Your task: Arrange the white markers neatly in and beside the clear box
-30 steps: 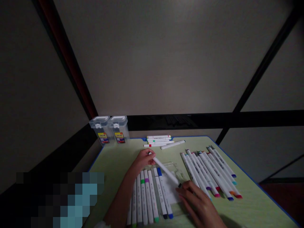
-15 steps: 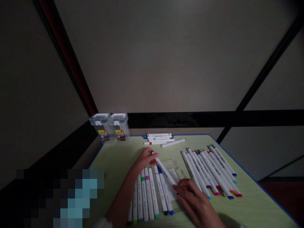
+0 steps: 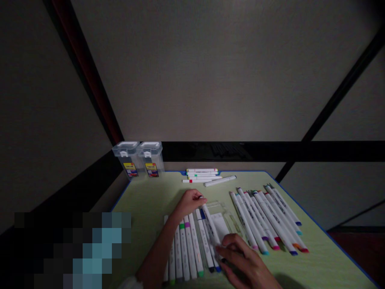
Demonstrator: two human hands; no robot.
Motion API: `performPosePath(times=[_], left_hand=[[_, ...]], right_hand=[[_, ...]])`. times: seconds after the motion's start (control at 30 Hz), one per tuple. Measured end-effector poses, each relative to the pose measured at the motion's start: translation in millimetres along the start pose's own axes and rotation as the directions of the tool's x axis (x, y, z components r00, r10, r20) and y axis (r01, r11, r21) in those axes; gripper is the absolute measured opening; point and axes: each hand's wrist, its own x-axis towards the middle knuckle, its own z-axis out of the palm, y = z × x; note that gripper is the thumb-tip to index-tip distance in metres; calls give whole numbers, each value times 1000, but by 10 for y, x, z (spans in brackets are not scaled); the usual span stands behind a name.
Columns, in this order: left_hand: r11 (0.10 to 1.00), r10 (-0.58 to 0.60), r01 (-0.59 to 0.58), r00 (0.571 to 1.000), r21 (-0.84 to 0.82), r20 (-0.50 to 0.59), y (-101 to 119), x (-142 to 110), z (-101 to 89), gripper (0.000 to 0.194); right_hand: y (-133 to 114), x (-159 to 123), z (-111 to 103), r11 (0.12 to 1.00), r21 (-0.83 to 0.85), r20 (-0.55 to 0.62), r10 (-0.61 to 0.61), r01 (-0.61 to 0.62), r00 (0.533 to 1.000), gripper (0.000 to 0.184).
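Observation:
A white marker (image 3: 209, 222) slants between my hands. My left hand (image 3: 191, 200) pinches its far end, and my right hand (image 3: 242, 257) grips the near end, partly covering it. Under the marker lies a clear plastic tray (image 3: 230, 214) with a white paper (image 3: 220, 225) on it. Left of the held marker, a row of white markers (image 3: 187, 253) with green, purple, black and blue ends lies side by side. My left forearm hides part of that row.
Many white markers with coloured ends (image 3: 272, 218) lie on the right of the green table (image 3: 141, 204). Several more markers (image 3: 201, 173) lie at the back edge. Two clear lidded boxes (image 3: 128, 158) stand at the back left, near the wall (image 3: 210, 80).
Both hands have brought the marker closer to the row. Its far end has moved right and slightly down, and it now slants more steeply beside the blue-ended marker.

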Motion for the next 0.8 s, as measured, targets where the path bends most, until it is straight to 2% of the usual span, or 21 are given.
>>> performPosePath(times=[0.2, 0.37, 0.5, 0.8], left_hand=[[998, 40, -43, 996, 36, 80, -77, 13, -9, 14], [997, 15, -22, 995, 68, 102, -67, -6, 3, 15], [995, 20, -30, 995, 90, 102, -59, -12, 18, 14], [991, 24, -37, 995, 125, 101, 8, -55, 50, 18]], right_hand=[[3, -6, -40, 996, -92, 113, 30, -20, 993, 35], [7, 20, -69, 987, -159, 174, 23, 5, 985, 37], [2, 36, -81, 990, -143, 168, 11, 14, 986, 38], [-11, -33, -94, 996, -63, 133, 72, -64, 989, 37]])
